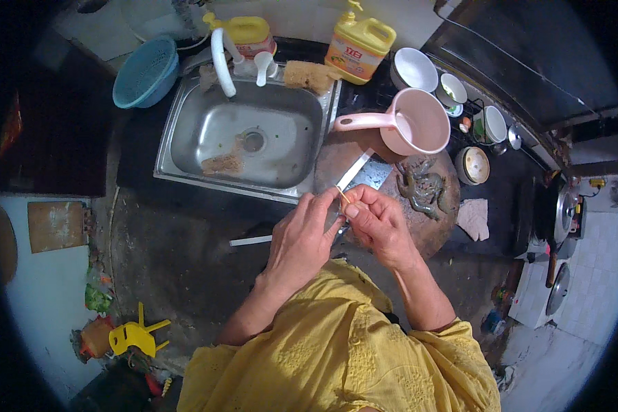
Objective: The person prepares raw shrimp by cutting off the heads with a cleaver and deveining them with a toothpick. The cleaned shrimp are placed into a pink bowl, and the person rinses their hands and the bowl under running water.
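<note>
My right hand [378,221] pinches a thin wooden toothpick [344,195] between thumb and forefinger. Close beside it, my left hand [306,234] is curled around a greyish, translucent thing that looks like a shrimp [333,212], mostly hidden by the fingers. Both hands are over the near left edge of a round chopping board [335,149]. Several raw grey shrimp [422,188] lie in a heap on the board's right part. A wet metal blade [373,174], seemingly a cleaver's, rests flat beyond my hands, with a pale strip [355,169] along it.
A pink dipper [417,121] stands on the board's far side. To the left is a steel sink [293,147] with a white faucet [221,62]. Detergent jug [358,49], white bowl [414,69] and folded cloth [474,219] surround the board. A blue basket [147,72] stands far left.
</note>
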`<action>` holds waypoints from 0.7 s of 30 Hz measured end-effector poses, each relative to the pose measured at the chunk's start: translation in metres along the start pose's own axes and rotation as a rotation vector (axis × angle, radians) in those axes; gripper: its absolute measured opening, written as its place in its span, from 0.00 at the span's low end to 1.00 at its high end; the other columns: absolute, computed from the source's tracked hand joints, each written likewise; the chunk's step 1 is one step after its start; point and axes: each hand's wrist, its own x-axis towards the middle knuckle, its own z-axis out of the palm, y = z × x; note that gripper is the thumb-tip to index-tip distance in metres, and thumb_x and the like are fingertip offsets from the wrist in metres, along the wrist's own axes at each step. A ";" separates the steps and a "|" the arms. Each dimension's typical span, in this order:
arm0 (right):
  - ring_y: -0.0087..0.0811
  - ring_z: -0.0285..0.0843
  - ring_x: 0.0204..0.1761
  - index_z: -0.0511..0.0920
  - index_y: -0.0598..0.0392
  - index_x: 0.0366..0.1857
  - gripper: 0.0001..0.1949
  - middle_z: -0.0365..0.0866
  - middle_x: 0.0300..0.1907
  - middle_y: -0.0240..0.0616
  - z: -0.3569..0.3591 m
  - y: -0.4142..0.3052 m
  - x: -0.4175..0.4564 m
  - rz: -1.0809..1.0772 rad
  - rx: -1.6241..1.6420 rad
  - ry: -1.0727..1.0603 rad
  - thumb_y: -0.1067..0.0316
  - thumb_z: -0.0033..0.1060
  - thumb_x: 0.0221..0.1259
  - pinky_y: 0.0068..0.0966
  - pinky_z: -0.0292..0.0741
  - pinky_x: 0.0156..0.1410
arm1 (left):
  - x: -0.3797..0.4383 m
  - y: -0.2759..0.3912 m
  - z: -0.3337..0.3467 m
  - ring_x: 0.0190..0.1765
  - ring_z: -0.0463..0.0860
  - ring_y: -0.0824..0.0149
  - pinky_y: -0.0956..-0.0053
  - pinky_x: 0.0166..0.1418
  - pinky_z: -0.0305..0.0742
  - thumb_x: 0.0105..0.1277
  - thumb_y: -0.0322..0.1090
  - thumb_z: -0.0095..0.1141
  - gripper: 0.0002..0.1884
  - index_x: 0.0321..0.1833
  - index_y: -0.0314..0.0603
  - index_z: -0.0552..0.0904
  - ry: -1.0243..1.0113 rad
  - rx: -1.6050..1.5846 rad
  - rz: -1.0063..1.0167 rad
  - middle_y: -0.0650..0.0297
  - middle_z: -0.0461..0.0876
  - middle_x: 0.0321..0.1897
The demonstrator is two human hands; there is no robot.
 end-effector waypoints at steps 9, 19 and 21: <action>0.10 0.58 0.25 0.77 0.53 0.42 0.08 0.70 0.28 0.18 0.028 0.009 0.037 0.007 0.052 -0.016 0.61 0.57 0.70 0.12 0.54 0.28 | 0.012 -0.030 -0.027 0.45 0.81 0.44 0.57 0.44 0.77 0.62 0.26 0.63 0.23 0.61 0.41 0.74 0.049 0.019 -0.074 0.51 0.79 0.45; 0.10 0.57 0.22 0.77 0.53 0.42 0.07 0.67 0.24 0.17 0.039 0.011 0.061 0.038 0.112 -0.019 0.62 0.57 0.70 0.13 0.52 0.25 | 0.022 -0.056 -0.039 0.49 0.81 0.45 0.60 0.48 0.77 0.63 0.26 0.62 0.23 0.61 0.42 0.75 0.076 0.028 -0.131 0.51 0.79 0.48; 0.11 0.58 0.21 0.77 0.53 0.41 0.07 0.67 0.24 0.17 0.039 0.012 0.065 0.049 0.109 -0.016 0.62 0.58 0.70 0.13 0.52 0.25 | 0.023 -0.059 -0.042 0.49 0.81 0.45 0.60 0.49 0.77 0.63 0.27 0.62 0.23 0.61 0.43 0.75 0.068 0.024 -0.153 0.51 0.79 0.49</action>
